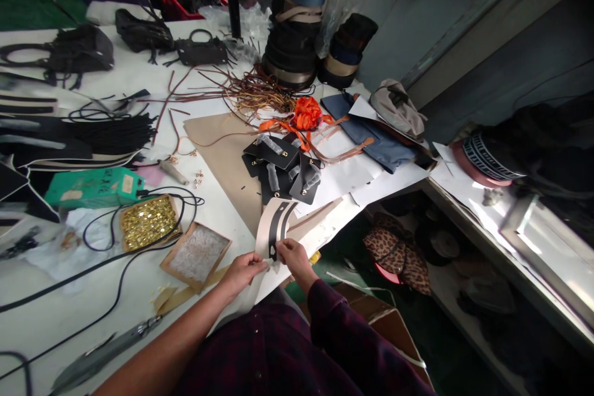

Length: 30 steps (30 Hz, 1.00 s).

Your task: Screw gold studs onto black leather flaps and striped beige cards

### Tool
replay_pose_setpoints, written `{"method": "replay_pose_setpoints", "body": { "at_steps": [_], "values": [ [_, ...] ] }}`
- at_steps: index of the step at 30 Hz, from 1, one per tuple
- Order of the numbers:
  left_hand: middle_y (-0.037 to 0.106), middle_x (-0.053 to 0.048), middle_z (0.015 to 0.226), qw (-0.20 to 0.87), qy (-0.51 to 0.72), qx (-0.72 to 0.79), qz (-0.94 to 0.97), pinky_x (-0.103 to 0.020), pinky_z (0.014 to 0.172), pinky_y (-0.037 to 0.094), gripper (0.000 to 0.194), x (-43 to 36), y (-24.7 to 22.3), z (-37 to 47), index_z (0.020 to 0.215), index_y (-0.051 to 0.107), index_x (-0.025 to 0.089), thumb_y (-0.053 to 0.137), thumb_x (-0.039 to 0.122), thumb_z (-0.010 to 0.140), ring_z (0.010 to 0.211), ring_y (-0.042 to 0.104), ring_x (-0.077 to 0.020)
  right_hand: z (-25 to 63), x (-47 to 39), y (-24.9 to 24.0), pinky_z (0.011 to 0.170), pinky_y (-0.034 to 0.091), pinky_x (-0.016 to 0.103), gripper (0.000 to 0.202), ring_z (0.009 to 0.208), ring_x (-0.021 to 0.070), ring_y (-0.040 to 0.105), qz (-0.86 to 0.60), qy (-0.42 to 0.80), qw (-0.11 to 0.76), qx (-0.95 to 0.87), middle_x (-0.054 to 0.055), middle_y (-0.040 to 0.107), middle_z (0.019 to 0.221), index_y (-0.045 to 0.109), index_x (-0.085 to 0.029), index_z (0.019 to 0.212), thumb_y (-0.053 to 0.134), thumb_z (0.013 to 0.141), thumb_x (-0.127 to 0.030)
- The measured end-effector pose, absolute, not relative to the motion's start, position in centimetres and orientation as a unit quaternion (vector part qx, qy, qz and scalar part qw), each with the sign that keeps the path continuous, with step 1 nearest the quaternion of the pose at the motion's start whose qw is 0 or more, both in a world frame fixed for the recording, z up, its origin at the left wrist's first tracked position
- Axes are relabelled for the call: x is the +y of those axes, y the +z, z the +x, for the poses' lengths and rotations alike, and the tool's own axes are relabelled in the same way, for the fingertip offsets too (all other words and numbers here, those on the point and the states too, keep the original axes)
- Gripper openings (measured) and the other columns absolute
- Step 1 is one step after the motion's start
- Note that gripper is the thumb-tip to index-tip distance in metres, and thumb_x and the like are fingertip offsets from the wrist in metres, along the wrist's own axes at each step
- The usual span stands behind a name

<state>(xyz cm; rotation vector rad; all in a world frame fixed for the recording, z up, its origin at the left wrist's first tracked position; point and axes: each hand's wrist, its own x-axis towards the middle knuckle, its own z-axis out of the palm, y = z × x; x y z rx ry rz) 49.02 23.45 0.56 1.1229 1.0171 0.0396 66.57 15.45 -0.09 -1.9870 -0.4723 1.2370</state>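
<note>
Our one checked shirt [283, 352] is closest. Our left hand [244, 273] and right hand [297, 260] both pinch one striped piece [277, 229]. We see two open boxes [216, 265] nearby.

Head cam looks fwd & down over wearer's shirt [260, 352], worktable [216, 198] close below, grey wall [390, 18] farther off.

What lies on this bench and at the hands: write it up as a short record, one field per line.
left hand: at the near end of the striped piece, exact grip unclear
right hand: fingertips together on the striped piece
beyond the hands: pile of black pieces with gold-coloured hardware
left side: gold-coloured bits and whitish bits in separate trays; green box
far side: black bags, brown cords
</note>
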Motion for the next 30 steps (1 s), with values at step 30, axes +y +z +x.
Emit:
{"method": "replay_pose_setpoints", "body": {
  "at_steps": [30],
  "values": [
    [0.069,-0.002,0.072,0.602,0.098,0.520,0.598,-0.029,0.068,0.042,0.034,22.6,1.0,50.1,0.076,0.072,0.020,0.069,0.054,0.076,0.071,0.060,-0.0220,64.5,16.3,2.5,0.057,0.037,0.026,0.012,0.061,0.0160,0.056,-0.800,0.429,0.339,-0.246,-0.001,0.062,0.059,0.067,-0.021,0.059,0.062,0.070,-0.024]
  ]
}}
